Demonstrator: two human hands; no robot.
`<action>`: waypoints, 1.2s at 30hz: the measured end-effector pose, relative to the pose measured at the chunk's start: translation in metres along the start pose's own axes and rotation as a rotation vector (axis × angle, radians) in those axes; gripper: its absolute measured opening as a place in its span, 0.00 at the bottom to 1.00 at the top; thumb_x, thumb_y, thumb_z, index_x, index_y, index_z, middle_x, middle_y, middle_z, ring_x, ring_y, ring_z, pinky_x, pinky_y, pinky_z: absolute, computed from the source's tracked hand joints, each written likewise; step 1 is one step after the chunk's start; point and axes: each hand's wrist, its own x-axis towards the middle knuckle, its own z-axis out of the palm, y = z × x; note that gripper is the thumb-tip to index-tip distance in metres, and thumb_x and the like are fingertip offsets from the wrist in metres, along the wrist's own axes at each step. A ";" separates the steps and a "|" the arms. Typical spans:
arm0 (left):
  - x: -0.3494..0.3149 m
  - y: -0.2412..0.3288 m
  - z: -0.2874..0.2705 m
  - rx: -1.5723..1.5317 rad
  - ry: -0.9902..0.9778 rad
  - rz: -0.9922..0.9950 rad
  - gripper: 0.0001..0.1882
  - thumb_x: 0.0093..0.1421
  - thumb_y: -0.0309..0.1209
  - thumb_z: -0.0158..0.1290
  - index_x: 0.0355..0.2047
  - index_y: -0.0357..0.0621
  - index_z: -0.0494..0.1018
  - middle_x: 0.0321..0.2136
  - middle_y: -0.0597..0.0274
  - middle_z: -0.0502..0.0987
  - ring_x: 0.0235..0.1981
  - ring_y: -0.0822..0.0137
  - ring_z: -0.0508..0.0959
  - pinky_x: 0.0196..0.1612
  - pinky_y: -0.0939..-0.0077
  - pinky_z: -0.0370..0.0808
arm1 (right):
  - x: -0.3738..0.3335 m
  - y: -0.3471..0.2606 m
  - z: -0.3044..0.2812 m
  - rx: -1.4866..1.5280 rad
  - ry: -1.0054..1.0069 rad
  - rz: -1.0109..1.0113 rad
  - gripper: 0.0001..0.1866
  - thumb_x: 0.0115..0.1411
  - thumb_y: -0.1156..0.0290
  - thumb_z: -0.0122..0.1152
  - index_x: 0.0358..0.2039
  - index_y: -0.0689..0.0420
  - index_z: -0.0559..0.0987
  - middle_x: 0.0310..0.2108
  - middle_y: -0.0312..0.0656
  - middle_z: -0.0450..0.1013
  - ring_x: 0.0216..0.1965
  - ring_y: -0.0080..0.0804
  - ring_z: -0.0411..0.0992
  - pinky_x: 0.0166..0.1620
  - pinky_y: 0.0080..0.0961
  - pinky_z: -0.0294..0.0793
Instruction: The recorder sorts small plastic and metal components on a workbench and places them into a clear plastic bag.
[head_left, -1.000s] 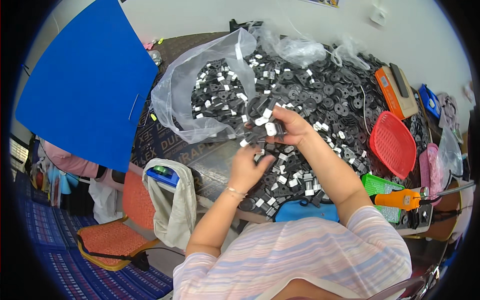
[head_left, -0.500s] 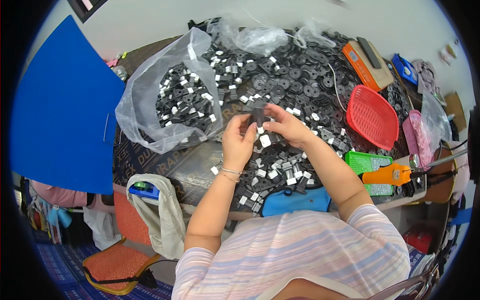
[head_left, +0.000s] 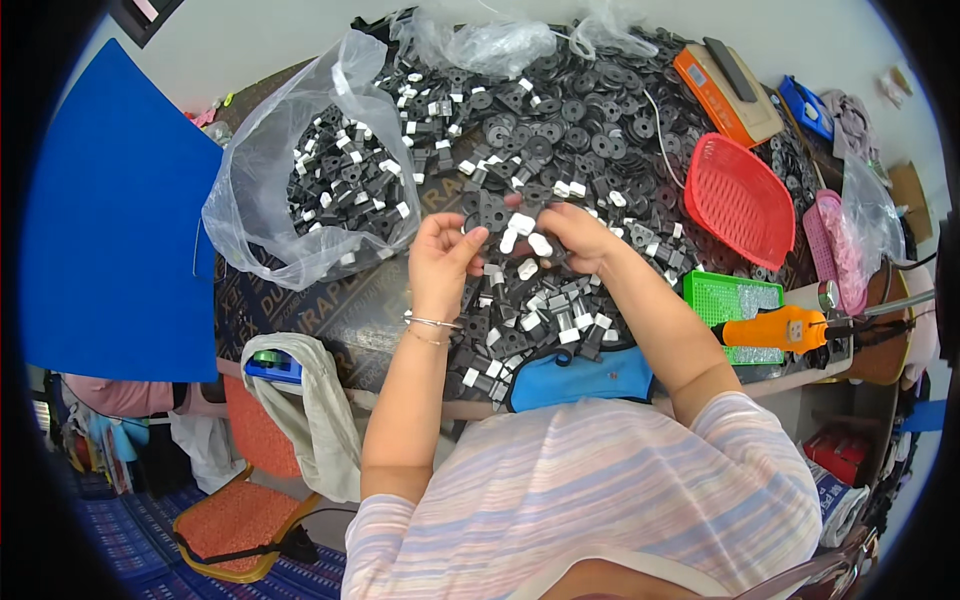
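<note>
My left hand (head_left: 440, 258) is above the pile, thumb and fingers closed around the edge of a black plastic part (head_left: 488, 211) with round holes. Close by on the right, my right hand (head_left: 584, 238) has its fingers curled around black parts with white ends (head_left: 521, 225). How many it holds is hidden by the fingers. Beneath both hands lie loose black parts with white ends (head_left: 570, 310). Left of them, a clear plastic bag (head_left: 255, 190) stands open with more such parts inside.
Round black discs (head_left: 600, 125) are heaped at the back. To the right are a red basket (head_left: 740, 205), an orange scale (head_left: 725, 95), a green tray (head_left: 705, 290) and an orange-handled tool (head_left: 775, 330). A blue cloth pouch (head_left: 585, 378) lies at the front edge. A blue panel (head_left: 120, 220) stands left.
My hands have moved apart, the left one leftward and the right one slightly right. More white ends now show between them. The whole view has shifted slightly.
</note>
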 end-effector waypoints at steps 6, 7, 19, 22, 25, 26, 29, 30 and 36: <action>0.001 0.004 0.005 0.211 -0.153 -0.046 0.14 0.53 0.23 0.57 0.39 0.39 0.67 0.18 0.69 0.71 0.16 0.79 0.70 0.18 0.87 0.68 | 0.003 0.005 -0.004 0.035 -0.087 -0.059 0.26 0.50 0.79 0.59 0.51 0.58 0.68 0.39 0.40 0.73 0.37 0.25 0.73 0.40 0.24 0.75; 0.001 0.005 0.005 0.207 -0.163 -0.063 0.14 0.52 0.22 0.57 0.39 0.39 0.67 0.18 0.68 0.71 0.16 0.79 0.70 0.18 0.87 0.68 | 0.004 0.006 -0.002 0.005 -0.022 -0.088 0.24 0.50 0.79 0.59 0.49 0.59 0.68 0.39 0.40 0.73 0.37 0.25 0.73 0.40 0.24 0.74; 0.004 -0.014 -0.040 0.400 -0.076 0.042 0.07 0.53 0.24 0.56 0.32 0.39 0.71 0.22 0.68 0.73 0.22 0.78 0.71 0.26 0.86 0.69 | 0.003 0.001 -0.024 -0.116 0.056 -0.063 0.20 0.57 0.83 0.48 0.50 0.58 0.71 0.41 0.41 0.74 0.37 0.24 0.74 0.39 0.20 0.75; -0.012 -0.017 -0.036 0.700 -0.247 0.171 0.16 0.47 0.28 0.61 0.37 0.41 0.72 0.33 0.62 0.74 0.33 0.70 0.73 0.35 0.79 0.71 | -0.001 0.001 -0.021 -0.057 0.135 -0.090 0.19 0.58 0.83 0.46 0.50 0.58 0.71 0.41 0.40 0.74 0.38 0.25 0.74 0.39 0.21 0.75; -0.035 0.001 -0.025 1.005 -0.460 0.373 0.38 0.36 0.40 0.68 0.50 0.46 0.68 0.53 0.47 0.64 0.53 0.50 0.64 0.53 0.64 0.65 | -0.007 -0.006 -0.025 0.012 0.170 -0.123 0.19 0.58 0.81 0.46 0.51 0.60 0.70 0.44 0.41 0.73 0.43 0.27 0.73 0.45 0.23 0.73; -0.038 -0.002 -0.023 1.055 -0.497 0.360 0.51 0.31 0.46 0.69 0.57 0.51 0.60 0.59 0.46 0.55 0.59 0.43 0.55 0.57 0.56 0.58 | -0.011 -0.008 -0.029 0.030 0.150 -0.159 0.20 0.57 0.81 0.47 0.51 0.60 0.70 0.46 0.42 0.72 0.45 0.28 0.72 0.47 0.24 0.72; -0.045 -0.011 -0.007 1.280 -0.425 0.377 0.60 0.26 0.51 0.69 0.61 0.57 0.53 0.63 0.46 0.44 0.62 0.38 0.45 0.56 0.41 0.53 | -0.019 -0.010 -0.034 0.030 0.070 -0.192 0.22 0.55 0.77 0.50 0.52 0.61 0.69 0.46 0.44 0.71 0.44 0.30 0.72 0.48 0.23 0.72; -0.041 -0.017 -0.001 1.294 -0.412 0.384 0.59 0.26 0.52 0.69 0.61 0.58 0.54 0.63 0.47 0.44 0.63 0.39 0.44 0.56 0.40 0.53 | -0.020 -0.010 -0.035 0.030 0.069 -0.192 0.22 0.55 0.77 0.50 0.52 0.61 0.69 0.46 0.44 0.71 0.44 0.30 0.72 0.48 0.23 0.72; -0.024 -0.033 0.018 1.416 -0.438 0.449 0.41 0.43 0.46 0.62 0.57 0.59 0.59 0.60 0.49 0.51 0.57 0.48 0.60 0.52 0.43 0.59 | -0.018 0.002 -0.057 0.277 -0.177 -0.129 0.28 0.58 0.69 0.48 0.59 0.60 0.59 0.48 0.47 0.67 0.41 0.36 0.73 0.42 0.27 0.76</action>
